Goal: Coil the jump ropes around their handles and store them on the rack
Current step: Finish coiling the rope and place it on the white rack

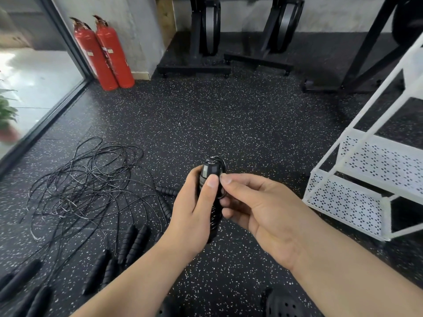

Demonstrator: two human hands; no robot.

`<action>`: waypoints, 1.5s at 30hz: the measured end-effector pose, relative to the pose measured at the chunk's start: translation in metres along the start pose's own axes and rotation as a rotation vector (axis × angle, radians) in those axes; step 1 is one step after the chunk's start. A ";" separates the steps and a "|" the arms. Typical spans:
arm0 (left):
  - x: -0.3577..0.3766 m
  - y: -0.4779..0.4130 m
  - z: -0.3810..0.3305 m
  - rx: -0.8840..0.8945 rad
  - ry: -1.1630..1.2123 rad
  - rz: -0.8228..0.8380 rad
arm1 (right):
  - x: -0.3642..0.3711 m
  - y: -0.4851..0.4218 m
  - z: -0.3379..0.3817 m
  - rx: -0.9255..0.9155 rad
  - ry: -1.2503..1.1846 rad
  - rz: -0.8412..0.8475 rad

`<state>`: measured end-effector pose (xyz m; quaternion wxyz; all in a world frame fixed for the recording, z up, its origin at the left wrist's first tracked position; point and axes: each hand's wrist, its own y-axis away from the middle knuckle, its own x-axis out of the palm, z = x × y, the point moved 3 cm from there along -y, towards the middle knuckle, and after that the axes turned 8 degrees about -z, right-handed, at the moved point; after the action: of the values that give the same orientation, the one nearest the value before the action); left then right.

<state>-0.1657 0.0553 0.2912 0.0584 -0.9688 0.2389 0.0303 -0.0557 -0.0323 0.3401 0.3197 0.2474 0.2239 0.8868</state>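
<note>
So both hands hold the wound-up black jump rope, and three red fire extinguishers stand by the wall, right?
No: the head view shows two red metal fire extinguishers, not three, by the wall. The left hand and right hand do hold the wound-up black jump rope.

One black jump rope point(211, 177) is held up, almost upright. Thin rope is wound round its two handles, which sit side by side. The left grip point(194, 211) wraps round it, and the right grip point(258, 207) pinches a rope loop near the top. A messy rope pile point(87, 179) lies on the floor, left of the grips. Loose handles point(135, 243) lie near that pile. The white rack point(357, 195) stands right of the grips.
</note>
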 end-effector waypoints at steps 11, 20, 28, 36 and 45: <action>0.004 0.002 -0.003 -0.003 0.052 -0.007 | 0.002 0.003 0.001 0.052 -0.040 0.015; 0.006 0.005 -0.001 -0.028 0.055 0.016 | 0.000 -0.001 0.003 0.009 -0.060 -0.020; 0.005 0.004 -0.005 -0.074 0.124 0.002 | 0.000 -0.002 0.002 -0.097 0.059 0.016; 0.007 0.006 -0.005 -0.082 0.132 0.033 | -0.002 -0.006 0.003 -0.090 0.041 -0.014; 0.004 0.003 -0.010 -0.108 0.208 -0.062 | -0.001 0.004 0.008 -0.568 0.402 -0.099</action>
<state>-0.1631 0.0498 0.3001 -0.0181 -0.9754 0.2114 -0.0592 -0.0518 -0.0336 0.3480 0.3681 -0.0419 0.0386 0.9280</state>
